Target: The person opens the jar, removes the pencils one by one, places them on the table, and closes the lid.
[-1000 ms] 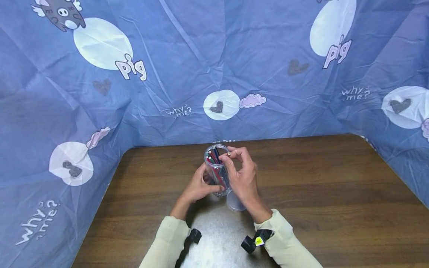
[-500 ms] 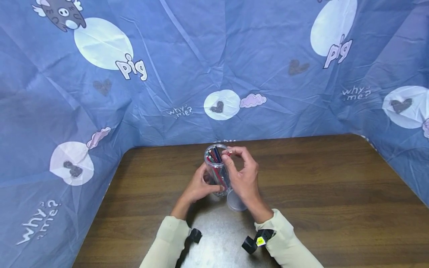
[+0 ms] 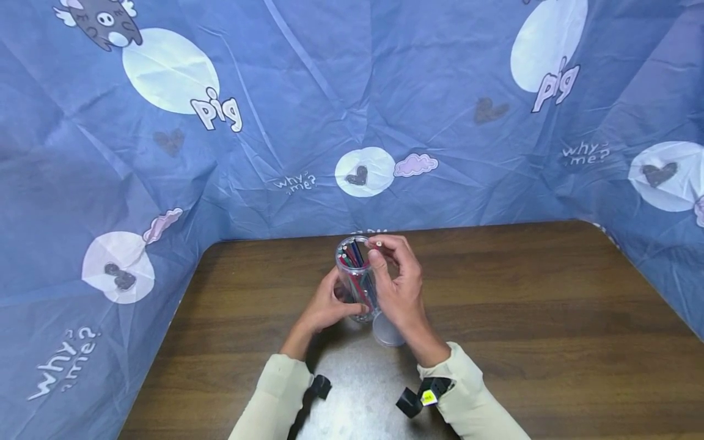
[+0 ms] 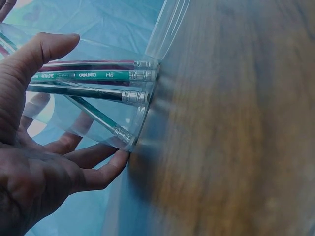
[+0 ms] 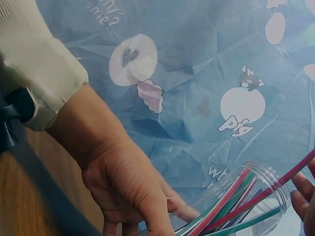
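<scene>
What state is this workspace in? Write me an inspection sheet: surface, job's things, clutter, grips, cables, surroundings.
Surface: wood-grain table, glare at the near middle.
Job's things: clear jar, mouth uncovered, with pencils inside; red pencil sticking out past the rim; clear round lid beside the jar's base.
Clutter: nothing seen.
Left grip: bare hand, holding the jar.
Right grip: bare hand, pinching the red pencil.
Cables: nothing seen.
Surroundings: creased blue printed sheet behind the table.

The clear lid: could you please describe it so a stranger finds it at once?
Start with the brown table, then the clear jar of pencils. Just below and right of it in the head view lies the clear lid. Unlike the jar, it is a low disc without pencils.
</scene>
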Motion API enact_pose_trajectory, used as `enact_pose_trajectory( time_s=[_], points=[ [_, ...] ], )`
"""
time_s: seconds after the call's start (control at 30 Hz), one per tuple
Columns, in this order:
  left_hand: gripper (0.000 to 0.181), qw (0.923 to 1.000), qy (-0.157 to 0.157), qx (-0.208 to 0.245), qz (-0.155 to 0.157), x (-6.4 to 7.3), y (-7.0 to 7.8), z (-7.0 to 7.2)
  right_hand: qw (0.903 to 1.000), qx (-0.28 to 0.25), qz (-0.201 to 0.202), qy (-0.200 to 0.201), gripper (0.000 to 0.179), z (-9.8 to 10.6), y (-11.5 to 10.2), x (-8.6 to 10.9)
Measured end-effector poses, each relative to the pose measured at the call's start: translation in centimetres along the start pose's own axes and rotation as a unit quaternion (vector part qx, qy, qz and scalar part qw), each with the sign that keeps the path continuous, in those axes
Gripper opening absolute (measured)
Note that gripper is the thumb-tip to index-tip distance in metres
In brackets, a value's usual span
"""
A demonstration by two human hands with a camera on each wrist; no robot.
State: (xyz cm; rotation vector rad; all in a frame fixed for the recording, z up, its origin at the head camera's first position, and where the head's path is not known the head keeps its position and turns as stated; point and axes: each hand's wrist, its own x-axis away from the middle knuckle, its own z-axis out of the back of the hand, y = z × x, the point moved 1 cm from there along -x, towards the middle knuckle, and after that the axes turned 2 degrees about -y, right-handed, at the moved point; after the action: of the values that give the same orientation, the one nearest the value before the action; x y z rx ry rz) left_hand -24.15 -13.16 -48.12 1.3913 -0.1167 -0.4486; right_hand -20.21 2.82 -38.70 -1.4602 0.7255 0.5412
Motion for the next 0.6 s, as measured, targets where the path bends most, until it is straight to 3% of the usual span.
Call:
enact_pose_trajectory(
  time_s=[0.33,0.6],
  points=[
    [0.083,0.9999,-0.009,0.002,-0.006,-0.02,-0.08,0.07,0.9996,-0.026,0.003,0.013,0.02,0.51,-0.28,-0.25],
    [0.082,0.9999,-0.005,0.008,-0.008,-0.01,0.06,-0.02,0.9995,-0.03,0.008,0.0,0.019,0.74,-0.46,-0.58]
  ],
)
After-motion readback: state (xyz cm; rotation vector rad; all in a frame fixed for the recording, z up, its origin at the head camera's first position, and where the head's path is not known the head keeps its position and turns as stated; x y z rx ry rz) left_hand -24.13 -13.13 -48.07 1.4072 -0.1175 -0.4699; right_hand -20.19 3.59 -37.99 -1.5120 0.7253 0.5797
